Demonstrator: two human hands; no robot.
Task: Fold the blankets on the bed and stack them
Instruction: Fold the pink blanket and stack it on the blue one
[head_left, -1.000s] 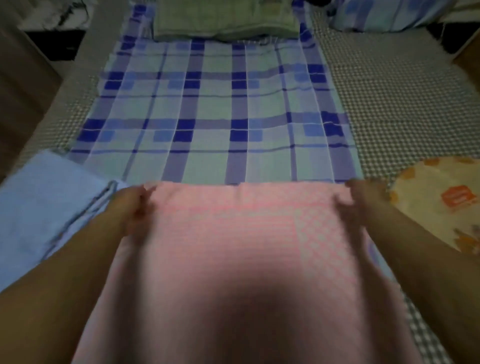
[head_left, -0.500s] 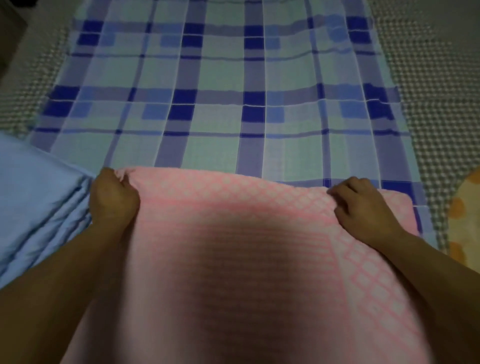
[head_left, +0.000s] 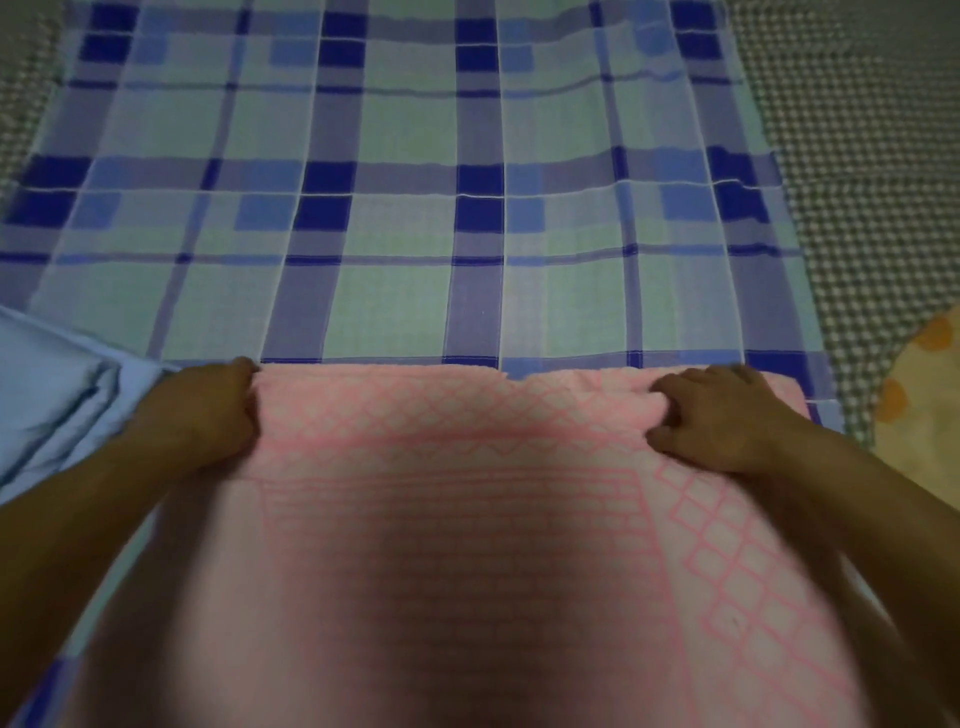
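Head view: pink blanket far edge is gripped by left hand and, apparently, right hand, over plaid blanket.

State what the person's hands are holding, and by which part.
Both hands, left hand and right hand, grip the pink blanket at its far edge, one near each corner.

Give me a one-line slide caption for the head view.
Both hands, left hand and right hand, grip the far edge of a pink blanket over a blue plaid blanket.
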